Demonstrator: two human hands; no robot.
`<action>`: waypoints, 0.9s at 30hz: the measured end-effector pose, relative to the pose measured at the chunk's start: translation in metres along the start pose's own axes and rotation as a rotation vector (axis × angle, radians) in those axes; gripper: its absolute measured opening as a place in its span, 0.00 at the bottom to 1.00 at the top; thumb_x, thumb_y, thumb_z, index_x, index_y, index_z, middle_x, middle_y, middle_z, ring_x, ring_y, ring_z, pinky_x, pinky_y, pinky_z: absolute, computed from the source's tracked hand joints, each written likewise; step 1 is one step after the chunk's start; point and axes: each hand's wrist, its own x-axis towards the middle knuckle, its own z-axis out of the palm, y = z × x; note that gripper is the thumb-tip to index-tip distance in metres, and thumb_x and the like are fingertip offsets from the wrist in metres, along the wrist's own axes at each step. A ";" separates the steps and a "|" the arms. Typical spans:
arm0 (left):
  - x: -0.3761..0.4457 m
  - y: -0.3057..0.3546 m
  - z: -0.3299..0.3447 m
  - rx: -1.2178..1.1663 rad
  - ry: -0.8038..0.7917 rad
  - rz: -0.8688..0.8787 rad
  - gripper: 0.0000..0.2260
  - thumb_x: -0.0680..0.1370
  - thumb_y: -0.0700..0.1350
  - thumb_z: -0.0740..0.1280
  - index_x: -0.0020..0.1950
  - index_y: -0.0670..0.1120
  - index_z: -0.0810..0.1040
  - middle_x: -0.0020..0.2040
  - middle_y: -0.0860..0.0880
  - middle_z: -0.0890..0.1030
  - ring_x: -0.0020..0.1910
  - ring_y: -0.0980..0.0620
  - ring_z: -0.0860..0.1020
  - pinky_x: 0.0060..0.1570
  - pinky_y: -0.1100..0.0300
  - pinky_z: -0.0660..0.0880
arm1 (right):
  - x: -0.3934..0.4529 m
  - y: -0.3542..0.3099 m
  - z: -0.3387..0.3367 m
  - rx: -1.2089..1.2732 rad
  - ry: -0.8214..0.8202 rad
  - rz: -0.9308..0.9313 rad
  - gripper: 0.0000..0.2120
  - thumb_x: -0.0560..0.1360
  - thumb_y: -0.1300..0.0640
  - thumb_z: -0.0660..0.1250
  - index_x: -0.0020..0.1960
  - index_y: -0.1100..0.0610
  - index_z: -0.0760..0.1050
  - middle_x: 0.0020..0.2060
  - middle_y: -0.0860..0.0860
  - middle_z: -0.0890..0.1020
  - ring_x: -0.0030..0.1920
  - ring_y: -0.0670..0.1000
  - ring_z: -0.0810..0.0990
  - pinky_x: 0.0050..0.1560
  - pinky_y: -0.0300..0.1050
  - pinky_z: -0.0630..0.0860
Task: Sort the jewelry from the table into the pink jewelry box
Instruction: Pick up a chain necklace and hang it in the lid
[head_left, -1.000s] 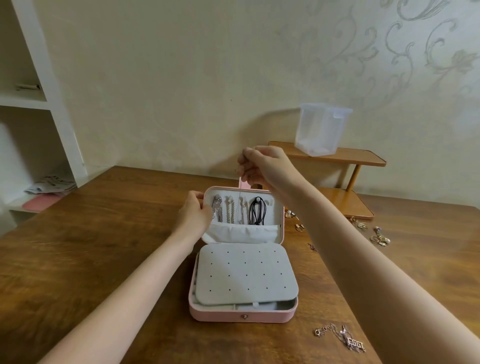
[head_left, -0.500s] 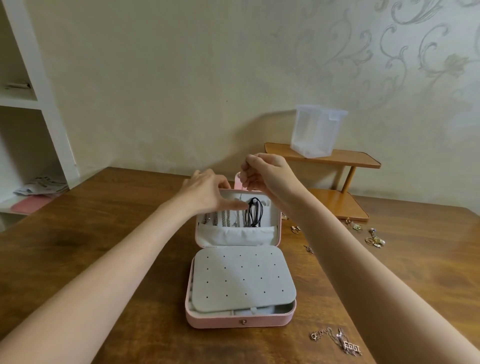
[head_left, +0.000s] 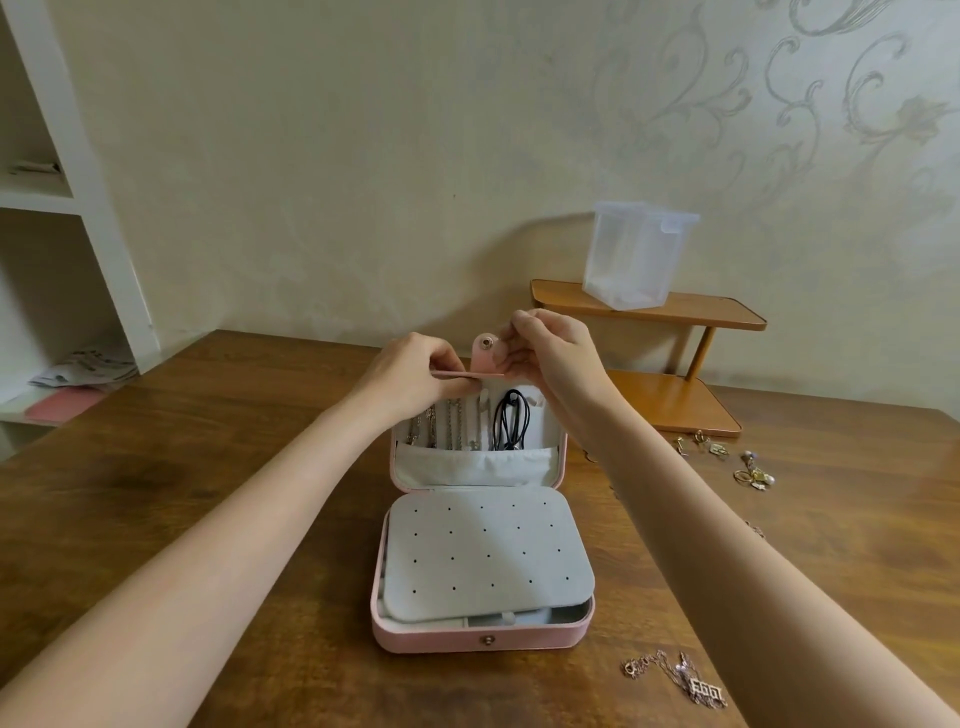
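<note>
Head view, hands (head_left: 410, 376) pinching upright lid (head_left: 478, 441)

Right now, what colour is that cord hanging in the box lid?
Black. The cord shows best in the head view, against the lid's pale grey lining.

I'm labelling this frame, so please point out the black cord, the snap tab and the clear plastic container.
black cord (head_left: 511, 421), head view, middle of its hanging loop.
snap tab (head_left: 487, 353), head view, pink flap below the stud.
clear plastic container (head_left: 631, 260), head view, front wall.
</note>
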 end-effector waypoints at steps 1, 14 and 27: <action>0.000 -0.001 0.000 -0.007 -0.002 0.005 0.09 0.69 0.53 0.74 0.41 0.49 0.79 0.36 0.55 0.78 0.36 0.58 0.74 0.32 0.63 0.66 | 0.000 0.000 -0.001 0.001 0.005 0.001 0.13 0.80 0.62 0.55 0.40 0.62 0.73 0.31 0.55 0.78 0.32 0.50 0.76 0.33 0.37 0.75; 0.005 -0.007 0.003 0.070 -0.012 0.082 0.09 0.70 0.51 0.73 0.45 0.48 0.79 0.41 0.54 0.72 0.40 0.58 0.70 0.35 0.63 0.64 | -0.008 0.015 -0.025 -0.387 0.065 -0.218 0.13 0.79 0.62 0.57 0.37 0.60 0.73 0.29 0.51 0.79 0.29 0.44 0.76 0.34 0.36 0.74; -0.018 -0.007 0.022 0.357 0.067 0.179 0.26 0.71 0.60 0.65 0.63 0.46 0.70 0.60 0.50 0.75 0.57 0.50 0.70 0.47 0.59 0.65 | -0.053 0.040 -0.007 -0.692 -0.143 -0.452 0.10 0.78 0.60 0.59 0.39 0.61 0.72 0.30 0.53 0.79 0.29 0.51 0.76 0.30 0.46 0.72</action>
